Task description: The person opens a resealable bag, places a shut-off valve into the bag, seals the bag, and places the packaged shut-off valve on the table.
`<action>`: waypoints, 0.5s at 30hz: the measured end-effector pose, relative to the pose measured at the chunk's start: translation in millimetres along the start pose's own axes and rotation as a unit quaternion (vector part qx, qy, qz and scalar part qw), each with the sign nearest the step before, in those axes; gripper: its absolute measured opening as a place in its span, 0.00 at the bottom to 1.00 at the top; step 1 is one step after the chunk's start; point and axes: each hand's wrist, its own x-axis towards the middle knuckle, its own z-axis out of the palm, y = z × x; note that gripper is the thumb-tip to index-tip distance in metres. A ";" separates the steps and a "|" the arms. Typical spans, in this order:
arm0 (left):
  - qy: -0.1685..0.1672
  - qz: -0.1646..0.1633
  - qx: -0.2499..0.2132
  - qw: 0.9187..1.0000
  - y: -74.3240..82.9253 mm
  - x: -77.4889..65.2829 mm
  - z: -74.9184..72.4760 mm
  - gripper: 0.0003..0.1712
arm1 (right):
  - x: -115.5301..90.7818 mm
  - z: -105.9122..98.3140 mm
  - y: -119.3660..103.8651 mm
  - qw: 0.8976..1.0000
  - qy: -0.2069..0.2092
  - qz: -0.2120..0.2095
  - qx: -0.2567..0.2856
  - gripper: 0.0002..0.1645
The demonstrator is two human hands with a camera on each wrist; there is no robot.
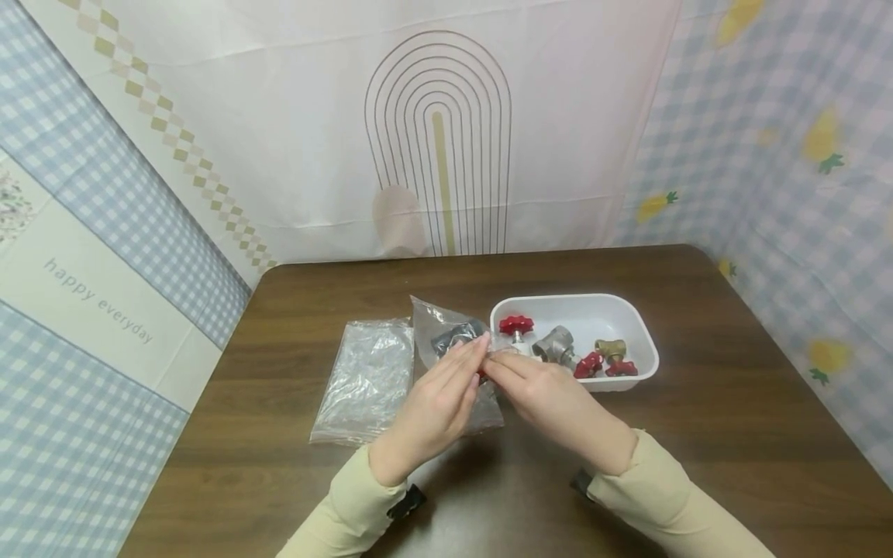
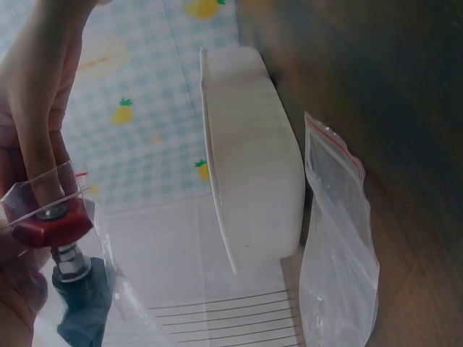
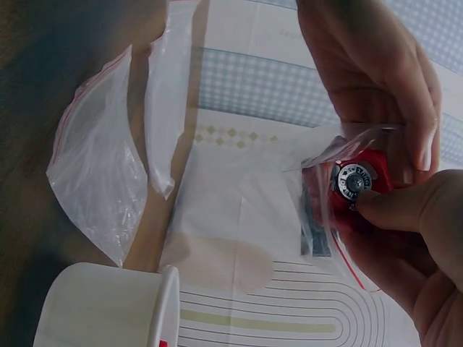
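Note:
Both hands meet at a clear zip bag (image 1: 427, 316) held up over the table. Inside the bag is a valve with a red handwheel (image 3: 375, 168) and a dark grey body (image 2: 83, 296). My left hand (image 1: 436, 399) grips the bag beside the handwheel, its fingers partly hidden in the head view. From the other side my right hand (image 1: 547, 391) holds the valve at its wheel, the thumb pressed on the hub near the bag's mouth. The red zip line of the bag shows beside the right fingers in the right wrist view.
A white tray (image 1: 645, 349) to the right holds several valves with red wheels and a grey fitting (image 1: 556, 343). A stack of flat clear zip bags (image 1: 366, 380) lies on the left of the brown table (image 1: 279, 465), and another bag (image 3: 101, 152) lies beside it.

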 end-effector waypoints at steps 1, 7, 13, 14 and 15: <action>0.000 0.001 0.000 1.000 0.2 0.2 0.2 0.26 | -0.5 0.5 0.1 1.000 -0.002 0.000 0.000 0.29; -0.003 0.013 0.003 1.000 1.1 2.5 3.1 0.25 | -2.5 2.6 -0.1 0.999 -0.019 -0.013 -0.024 0.29; -0.010 0.033 0.005 0.999 3.8 7.4 7.3 0.25 | -3.6 12.2 -0.6 0.995 -0.051 -0.039 -0.082 0.24; -0.010 0.034 0.004 0.999 4.6 8.1 7.4 0.24 | -4.0 13.5 -0.8 0.993 -0.057 -0.042 -0.092 0.24; -0.009 0.035 0.004 0.999 5.4 8.8 7.6 0.24 | -4.4 14.2 -1.2 0.991 -0.064 -0.045 -0.105 0.23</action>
